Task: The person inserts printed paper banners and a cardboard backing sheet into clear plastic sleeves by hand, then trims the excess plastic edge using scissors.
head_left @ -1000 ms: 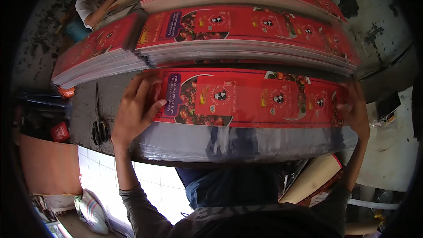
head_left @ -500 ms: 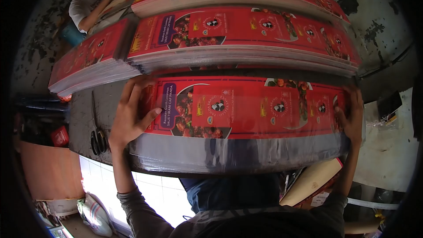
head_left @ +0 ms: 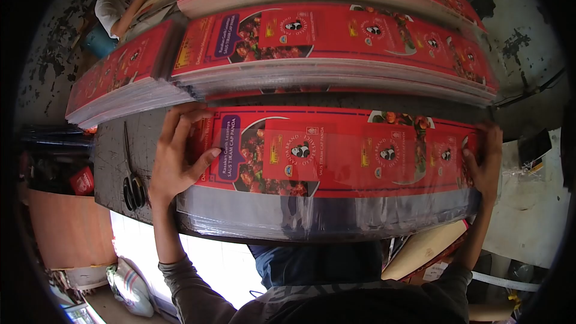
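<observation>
Table: dark, scuffed, bearing red printed piles.
Back piles: three in view, one at left, one in the middle, one farther off.
Front pile: on the table's near side, between both hands, print facing up, clear plastic along its near edge.
Co-worker: upper left, white shirt, partly cut off.
Left hand: grasping the front pile's left end, thumb on top.
Right hand: grasping its right end, thumb likewise on top.
Scissors: left of the left hand, blades pointing away.
</observation>
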The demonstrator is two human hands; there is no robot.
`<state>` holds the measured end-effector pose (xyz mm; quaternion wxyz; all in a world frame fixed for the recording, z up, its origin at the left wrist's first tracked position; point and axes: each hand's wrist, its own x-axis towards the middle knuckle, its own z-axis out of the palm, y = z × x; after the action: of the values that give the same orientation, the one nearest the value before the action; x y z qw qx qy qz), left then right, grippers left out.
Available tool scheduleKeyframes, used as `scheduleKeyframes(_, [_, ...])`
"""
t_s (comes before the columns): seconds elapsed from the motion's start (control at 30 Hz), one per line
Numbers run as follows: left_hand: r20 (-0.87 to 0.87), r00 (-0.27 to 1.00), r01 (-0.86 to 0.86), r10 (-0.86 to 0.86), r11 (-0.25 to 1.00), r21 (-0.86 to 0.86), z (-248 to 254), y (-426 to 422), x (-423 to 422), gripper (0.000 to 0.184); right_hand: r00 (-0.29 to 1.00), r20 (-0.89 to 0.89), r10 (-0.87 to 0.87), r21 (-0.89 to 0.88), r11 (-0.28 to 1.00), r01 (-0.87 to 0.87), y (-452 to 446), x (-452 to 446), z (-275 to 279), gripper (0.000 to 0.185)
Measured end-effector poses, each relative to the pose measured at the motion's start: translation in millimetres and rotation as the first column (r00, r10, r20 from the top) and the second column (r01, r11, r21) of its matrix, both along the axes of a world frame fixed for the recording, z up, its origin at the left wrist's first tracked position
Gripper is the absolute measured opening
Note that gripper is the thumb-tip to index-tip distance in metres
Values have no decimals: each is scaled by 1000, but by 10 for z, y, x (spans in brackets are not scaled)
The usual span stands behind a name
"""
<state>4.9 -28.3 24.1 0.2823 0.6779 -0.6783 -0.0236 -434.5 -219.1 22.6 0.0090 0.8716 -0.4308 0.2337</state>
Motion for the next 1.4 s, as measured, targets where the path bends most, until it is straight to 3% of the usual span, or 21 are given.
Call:
scheduleKeyframes(0.13, [8,1000,-5,5,1000,-15,0,3,0,43,998,-56,-14,-56,998,11,23,4,12,46])
scheduleKeyframes(0.47, [18,1000,6,-5,999,-42,-19,1,16,42,1000,1,-13,-27,1000,13,18,3,-6,44])
scheduleKeyframes(0.77, [-5,1000,-18,17,997,-73,-44,20,17,52,998,57,-20,54,998,17,11,-3,-6,39])
scheduleKeyframes(0.97, [111,993,-38,48,995,-91,-41,37,32,53,997,76,-4,56,998,0,3,-18,-17,37])
scheduleKeyframes(1.17, [125,991,-27,40,994,-106,-48,32,34,48,994,112,1,88,996,-11,6,-26,-9,37])
scheduleKeyframes(1.4, [178,983,-24,38,997,-76,1,15,14,31,993,118,16,108,994,-29,-42,-100,-50,41])
